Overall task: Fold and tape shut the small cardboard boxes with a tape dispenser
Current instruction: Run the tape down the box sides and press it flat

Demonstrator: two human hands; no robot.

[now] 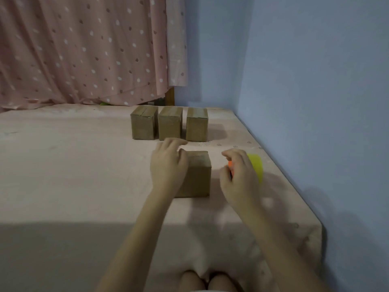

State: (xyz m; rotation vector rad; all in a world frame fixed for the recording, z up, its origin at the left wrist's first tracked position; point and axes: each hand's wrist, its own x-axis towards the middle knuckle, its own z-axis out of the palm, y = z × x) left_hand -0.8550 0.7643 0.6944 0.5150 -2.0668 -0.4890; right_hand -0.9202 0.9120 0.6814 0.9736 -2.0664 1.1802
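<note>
A small brown cardboard box (197, 173) stands on the pink bed sheet (84, 165) in front of me. My left hand (168, 163) rests over its top left edge with fingers spread and relaxed. To the right of the box, my right hand (237, 175) grips a tape dispenser (255, 165) with an orange part and a yellow tape roll; most of the dispenser is hidden behind the hand. Three closed boxes stand in a row further back: left (144, 123), middle (170, 124), right (196, 125).
A pink dotted curtain (84, 51) hangs at the back. A blue wall (315, 102) runs along the right, close to the bed's right edge (294, 186). My knees (208, 281) show at the bottom. A wide stretch of sheet lies to the left.
</note>
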